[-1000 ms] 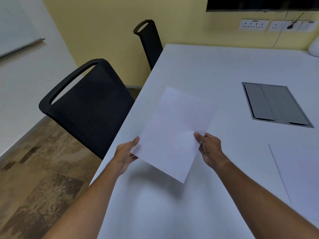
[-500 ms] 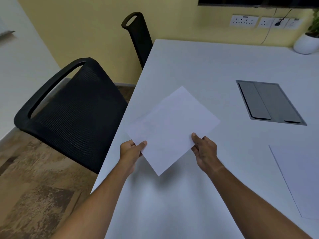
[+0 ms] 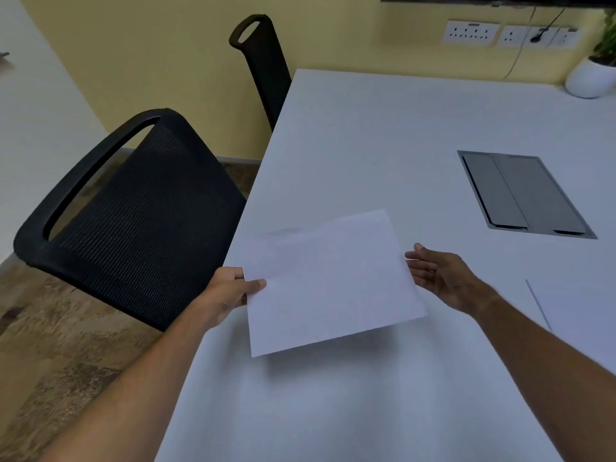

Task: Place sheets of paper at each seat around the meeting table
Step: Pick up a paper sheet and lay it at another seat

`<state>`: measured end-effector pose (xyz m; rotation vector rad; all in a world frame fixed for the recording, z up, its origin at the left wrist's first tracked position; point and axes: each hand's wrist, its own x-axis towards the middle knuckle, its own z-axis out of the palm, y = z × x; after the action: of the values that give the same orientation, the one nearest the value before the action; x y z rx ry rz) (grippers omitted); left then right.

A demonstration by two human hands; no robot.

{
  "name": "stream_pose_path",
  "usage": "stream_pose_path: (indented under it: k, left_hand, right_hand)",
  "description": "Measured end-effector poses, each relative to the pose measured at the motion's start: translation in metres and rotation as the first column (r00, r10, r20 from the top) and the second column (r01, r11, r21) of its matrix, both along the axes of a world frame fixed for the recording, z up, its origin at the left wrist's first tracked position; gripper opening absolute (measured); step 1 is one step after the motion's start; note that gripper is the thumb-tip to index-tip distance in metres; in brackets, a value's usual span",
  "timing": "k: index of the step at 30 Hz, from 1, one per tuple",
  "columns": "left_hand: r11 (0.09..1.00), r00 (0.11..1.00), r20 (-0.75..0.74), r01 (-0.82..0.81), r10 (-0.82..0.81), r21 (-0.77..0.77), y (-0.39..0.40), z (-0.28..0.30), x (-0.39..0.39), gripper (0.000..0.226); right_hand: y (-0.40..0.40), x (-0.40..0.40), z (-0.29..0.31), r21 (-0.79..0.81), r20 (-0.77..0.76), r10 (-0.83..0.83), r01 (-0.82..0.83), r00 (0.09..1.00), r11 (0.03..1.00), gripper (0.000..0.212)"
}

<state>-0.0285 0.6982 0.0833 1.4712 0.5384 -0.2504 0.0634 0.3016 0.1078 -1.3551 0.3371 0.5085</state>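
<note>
A white sheet of paper (image 3: 330,281) hovers just above the white meeting table (image 3: 383,135), near its left edge, in front of a black mesh chair (image 3: 133,215). My left hand (image 3: 233,291) pinches the sheet's left edge between thumb and fingers. My right hand (image 3: 440,275) is beside the sheet's right edge with its fingers spread and palm turned toward the paper; it grips nothing. The sheet's near corner casts a shadow on the table. Another sheet (image 3: 576,315) lies flat at the right edge of view.
A second black chair (image 3: 263,61) stands further along the table's left side by the yellow wall. A grey cable hatch (image 3: 523,195) is set into the tabletop. A white plant pot (image 3: 590,76) sits at the far right corner below wall sockets (image 3: 471,33).
The sheet has turned from a diamond angle to nearly square with the table edge and shifted left. My right hand has let go of it and opened; my left hand keeps its hold.
</note>
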Motion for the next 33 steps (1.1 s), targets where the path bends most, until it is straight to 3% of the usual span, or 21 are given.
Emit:
stream_pose_path:
  k: [3, 8, 11, 17, 26, 33]
  left_hand:
    - [0.999, 0.998, -0.026, 0.049, -0.048, 0.016, 0.003, 0.001, 0.004, 0.016]
    - [0.999, 0.999, -0.038, 0.034, -0.034, 0.020, 0.005, -0.001, 0.009, 0.015]
    - [0.994, 0.995, -0.018, -0.099, 0.100, 0.045, 0.004, -0.009, 0.011, 0.023]
    - [0.933, 0.939, -0.036, -0.336, 0.343, 0.129, 0.002, -0.028, 0.023, 0.006]
    - [0.867, 0.917, -0.065, -0.347, 0.394, 0.359, 0.018, -0.060, 0.053, 0.008]
    - [0.850, 0.931, -0.073, -0.293, 0.358, 0.439, 0.023, -0.087, 0.075, 0.010]
  right_hand:
    - [0.003, 0.004, -0.003, -0.079, 0.053, 0.104, -0.100, 0.993, 0.992, 0.043]
    - [0.010, 0.001, -0.017, -0.089, 0.081, 0.123, -0.116, 0.989, 0.989, 0.017]
    - [0.013, -0.001, -0.026, -0.089, 0.077, 0.097, -0.090, 0.992, 0.992, 0.020]
    - [0.022, -0.002, -0.048, -0.091, 0.048, 0.001, 0.003, 0.999, 0.996, 0.017]
    - [0.045, 0.007, -0.089, -0.145, 0.020, -0.050, 0.052, 0.999, 0.988, 0.017]
    - [0.062, 0.015, -0.124, -0.259, 0.010, -0.064, 0.065, 0.998, 0.964, 0.019]
